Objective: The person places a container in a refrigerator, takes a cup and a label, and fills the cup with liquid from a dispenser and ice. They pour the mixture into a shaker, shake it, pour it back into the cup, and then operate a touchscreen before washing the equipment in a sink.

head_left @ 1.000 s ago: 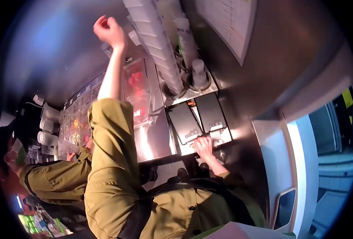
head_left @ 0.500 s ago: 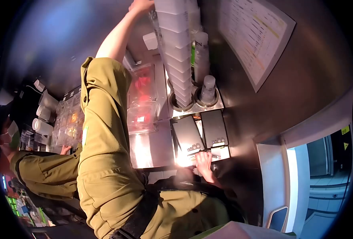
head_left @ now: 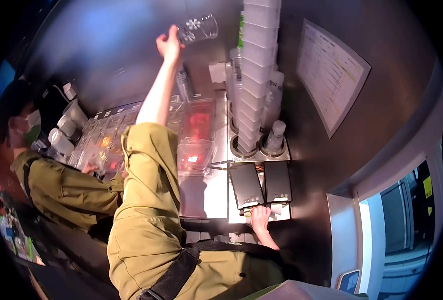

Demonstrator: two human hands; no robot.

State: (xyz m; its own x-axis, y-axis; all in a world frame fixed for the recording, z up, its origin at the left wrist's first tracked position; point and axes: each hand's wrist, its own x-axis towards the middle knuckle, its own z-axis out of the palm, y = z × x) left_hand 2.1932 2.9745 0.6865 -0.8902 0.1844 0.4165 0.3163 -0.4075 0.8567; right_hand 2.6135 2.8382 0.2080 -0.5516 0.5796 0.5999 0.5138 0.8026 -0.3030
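Note:
My left hand is raised at arm's length with its fingers closed round the base of a clear plastic cup. White snowflake-like prints mark the cup, which lies almost sideways in the air. Low on the right, my right hand is at the front of two black label printers, its fingers bent together at their lower edge. What those fingers hold is hidden. A white slip shows beside them, under the right-hand printer.
Tall stacks of cups rise from a metal holder behind the printers. Clear lidded boxes with red contents stand left of it. A masked co-worker works at the left over several food containers. A printed sheet hangs on the wall.
My left hand has come away from the tall cup stacks toward the left, and a clear cup now shows in it. My right hand stays by the printers. The view has shifted.

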